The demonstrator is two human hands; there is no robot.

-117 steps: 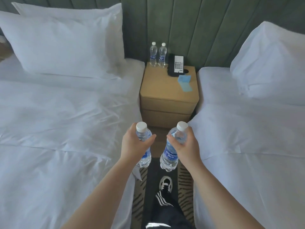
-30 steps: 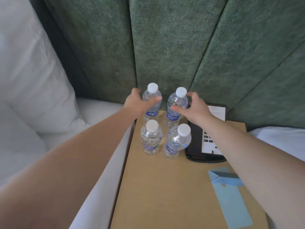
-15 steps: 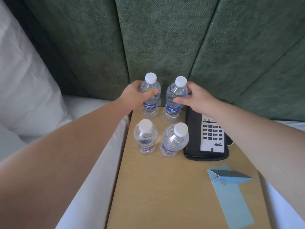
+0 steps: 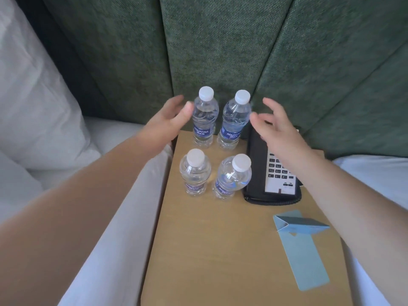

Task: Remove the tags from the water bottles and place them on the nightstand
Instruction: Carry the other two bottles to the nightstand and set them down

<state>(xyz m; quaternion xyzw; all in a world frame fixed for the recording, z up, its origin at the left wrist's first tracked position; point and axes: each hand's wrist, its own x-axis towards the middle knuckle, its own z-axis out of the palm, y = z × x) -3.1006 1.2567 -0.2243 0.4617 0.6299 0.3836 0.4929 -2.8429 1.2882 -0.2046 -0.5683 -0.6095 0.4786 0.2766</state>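
Letting go is the big change: half a second ago both hands were wrapped around the two back bottles, and now both have come off them. The left hand (image 4: 167, 120) is spread wide, with its thumb tip just beside the back left bottle (image 4: 204, 120), maybe brushing it (too blurry to be sure). The right hand (image 4: 278, 127) is spread too, fingers apart, just beside the back right bottle (image 4: 235, 122) and held above the black phone (image 4: 273, 173). Neither hand is holding anything. The two back bottles stand up straight between the hands, at the far edge of the wooden nightstand (image 4: 220, 250), close to the green padded wall (image 4: 220, 51). The front left bottle (image 4: 195, 173) and front right bottle (image 4: 231, 177) stand nearer, in the same spots as before. All four have white caps and blue labels. A folded blue card (image 4: 302, 246) lies on the nightstand under the right arm. White bedding (image 4: 123, 239) lies under the left arm.
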